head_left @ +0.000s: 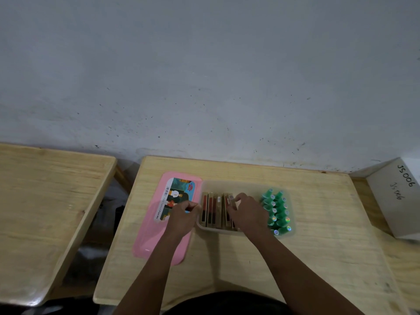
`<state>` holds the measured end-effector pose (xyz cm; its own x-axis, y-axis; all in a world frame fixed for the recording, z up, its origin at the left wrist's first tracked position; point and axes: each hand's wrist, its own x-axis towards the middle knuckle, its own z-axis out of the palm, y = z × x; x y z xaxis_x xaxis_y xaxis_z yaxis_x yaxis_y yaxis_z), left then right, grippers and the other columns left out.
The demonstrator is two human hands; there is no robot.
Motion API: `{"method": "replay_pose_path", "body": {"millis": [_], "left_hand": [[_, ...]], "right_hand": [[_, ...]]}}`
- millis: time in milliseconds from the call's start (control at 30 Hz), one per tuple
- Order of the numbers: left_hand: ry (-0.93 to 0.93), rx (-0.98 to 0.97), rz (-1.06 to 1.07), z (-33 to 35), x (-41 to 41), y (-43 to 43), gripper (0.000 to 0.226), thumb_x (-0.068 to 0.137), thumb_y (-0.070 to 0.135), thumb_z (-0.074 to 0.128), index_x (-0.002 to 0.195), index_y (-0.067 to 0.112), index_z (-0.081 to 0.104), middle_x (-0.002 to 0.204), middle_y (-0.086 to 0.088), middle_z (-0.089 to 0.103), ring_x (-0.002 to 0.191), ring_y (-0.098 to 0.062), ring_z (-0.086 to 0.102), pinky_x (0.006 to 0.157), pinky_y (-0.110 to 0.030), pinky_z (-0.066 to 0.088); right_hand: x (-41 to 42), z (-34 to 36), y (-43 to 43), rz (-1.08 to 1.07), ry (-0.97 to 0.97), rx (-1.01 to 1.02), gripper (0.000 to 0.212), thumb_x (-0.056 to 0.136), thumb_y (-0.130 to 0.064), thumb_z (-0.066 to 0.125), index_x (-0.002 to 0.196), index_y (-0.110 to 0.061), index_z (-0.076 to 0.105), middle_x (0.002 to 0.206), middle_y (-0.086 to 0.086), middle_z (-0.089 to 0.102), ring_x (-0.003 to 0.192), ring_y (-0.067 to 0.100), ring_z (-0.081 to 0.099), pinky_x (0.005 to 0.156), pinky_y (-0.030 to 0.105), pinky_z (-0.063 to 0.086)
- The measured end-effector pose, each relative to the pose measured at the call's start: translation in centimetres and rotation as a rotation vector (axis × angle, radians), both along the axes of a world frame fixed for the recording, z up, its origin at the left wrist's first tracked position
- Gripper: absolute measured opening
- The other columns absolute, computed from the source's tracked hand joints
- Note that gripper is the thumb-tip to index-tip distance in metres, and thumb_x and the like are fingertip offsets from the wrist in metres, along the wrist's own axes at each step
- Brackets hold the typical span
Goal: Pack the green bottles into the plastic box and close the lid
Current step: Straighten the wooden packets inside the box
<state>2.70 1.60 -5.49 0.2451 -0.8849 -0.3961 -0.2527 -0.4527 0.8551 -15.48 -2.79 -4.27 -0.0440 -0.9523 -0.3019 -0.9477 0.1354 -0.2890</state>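
A clear plastic box (236, 185) lies on the wooden table. Several green bottles (276, 211) stand packed in two rows at its right end. Several flat tan and red packs (212, 210) stand on edge in its left part. My right hand (247, 212) is inside the box, its fingers closed on one of those packs near the middle. At the box's left rim rests my left hand (181, 215), fingers curled, partly over the pink lid (159, 235), which lies flat to the left of the box with a picture label on it.
A white cardboard box (396, 196) with handwriting sits at the table's right edge. A second wooden table (45, 201) stands to the left across a dark gap. A grey wall runs behind both tables.
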Motion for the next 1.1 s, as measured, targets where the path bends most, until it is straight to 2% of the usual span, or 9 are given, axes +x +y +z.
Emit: {"method": "replay_pose_path", "body": {"millis": [100, 300, 433, 567, 667, 767, 900, 1000, 1100], "left_hand": [[-0.005, 0.003, 0.001, -0.2, 0.0, -0.1, 0.017, 0.092, 0.014, 0.058, 0.078, 0.022, 0.062, 0.084, 0.001, 0.064, 0.080, -0.013, 0.059, 0.078, -0.033, 0.053], [-0.012, -0.010, 0.010, -0.2, -0.1, 0.0, 0.016, 0.092, 0.016, 0.058, 0.079, 0.022, 0.062, 0.085, 0.003, 0.064, 0.080, -0.009, 0.058, 0.074, -0.025, 0.049], [-0.020, -0.009, 0.012, -0.4, -0.2, -0.1, 0.013, 0.092, 0.017, 0.058, 0.081, 0.021, 0.063, 0.086, 0.003, 0.064, 0.082, -0.009, 0.058, 0.070, -0.022, 0.047], [-0.010, 0.000, 0.020, -0.4, -0.3, 0.0, 0.014, 0.093, 0.017, 0.057, 0.081, 0.021, 0.062, 0.087, 0.002, 0.063, 0.084, -0.011, 0.058, 0.074, -0.026, 0.050], [0.000, 0.006, 0.027, -0.5, -0.3, 0.0, 0.013, 0.093, 0.018, 0.057, 0.081, 0.021, 0.063, 0.088, 0.001, 0.064, 0.087, -0.014, 0.060, 0.082, -0.034, 0.053], [0.002, 0.004, 0.034, -0.5, -0.3, 0.0, 0.012, 0.092, 0.018, 0.058, 0.083, 0.019, 0.064, 0.088, 0.000, 0.065, 0.087, -0.015, 0.060, 0.081, -0.032, 0.052], [-0.001, 0.006, 0.033, -0.4, -0.3, 0.0, 0.012, 0.092, 0.018, 0.058, 0.082, 0.019, 0.064, 0.088, 0.000, 0.065, 0.086, -0.016, 0.060, 0.081, -0.034, 0.052], [-0.001, 0.008, 0.036, -0.4, -0.4, 0.0, 0.012, 0.093, 0.018, 0.057, 0.084, 0.016, 0.065, 0.087, -0.001, 0.065, 0.082, -0.015, 0.059, 0.075, -0.029, 0.051], [-0.001, 0.010, 0.038, -0.3, -0.4, 0.0, 0.012, 0.093, 0.018, 0.057, 0.087, 0.014, 0.065, 0.088, -0.002, 0.065, 0.077, -0.012, 0.058, 0.064, -0.022, 0.047]], "right_hand": [[-1.0, -0.9, 0.2, -0.006, 0.033, 0.118, 0.045, 0.081, -0.051, 0.062, 0.115, -0.024, 0.049, 0.104, 0.001, 0.065, 0.094, 0.023, 0.064, 0.073, 0.032, 0.047], [-1.5, -2.1, 0.6, -0.090, -0.125, 0.164, 0.034, 0.077, -0.044, 0.063, 0.106, -0.027, 0.053, 0.092, -0.003, 0.069, 0.084, 0.018, 0.067, 0.075, 0.032, 0.052], [-1.9, -2.2, 0.5, -0.199, -0.447, 0.190, 0.028, 0.075, -0.048, 0.066, 0.090, -0.025, 0.058, 0.076, -0.005, 0.070, 0.067, 0.013, 0.068, 0.067, 0.033, 0.058], [-2.4, -1.5, 0.2, -0.323, -0.714, 0.282, 0.021, 0.091, -0.026, 0.059, 0.109, -0.016, 0.061, 0.096, 0.006, 0.070, 0.076, 0.015, 0.065, 0.060, 0.024, 0.046], [-2.5, -1.3, 0.0, -0.468, -0.933, 0.387, 0.022, 0.096, -0.012, 0.050, 0.117, -0.016, 0.057, 0.077, 0.006, 0.065, 0.063, 0.014, 0.057, 0.050, 0.025, 0.038], [-2.8, -1.0, -0.5, -0.576, -1.095, 0.470, 0.032, 0.097, 0.000, 0.037, 0.121, -0.016, 0.052, 0.072, 0.010, 0.059, 0.061, 0.016, 0.053, 0.049, 0.025, 0.028], [-2.8, -0.9, -0.7, -0.623, -1.080, 0.513, 0.036, 0.097, -0.001, 0.030, 0.120, -0.017, 0.052, 0.079, 0.012, 0.060, 0.059, 0.015, 0.055, 0.048, 0.024, 0.025], [-2.3, -0.8, -0.7, -0.601, -1.016, 0.501, 0.022, 0.099, -0.018, 0.044, 0.113, -0.013, 0.060, 0.076, 0.010, 0.061, 0.054, 0.015, 0.054, 0.045, 0.022, 0.026], [-2.2, -1.3, -0.7, -0.543, -0.913, 0.437, 0.016, 0.096, -0.013, 0.050, 0.110, -0.008, 0.058, 0.073, 0.011, 0.065, 0.055, 0.017, 0.058, 0.045, 0.023, 0.027]]}}
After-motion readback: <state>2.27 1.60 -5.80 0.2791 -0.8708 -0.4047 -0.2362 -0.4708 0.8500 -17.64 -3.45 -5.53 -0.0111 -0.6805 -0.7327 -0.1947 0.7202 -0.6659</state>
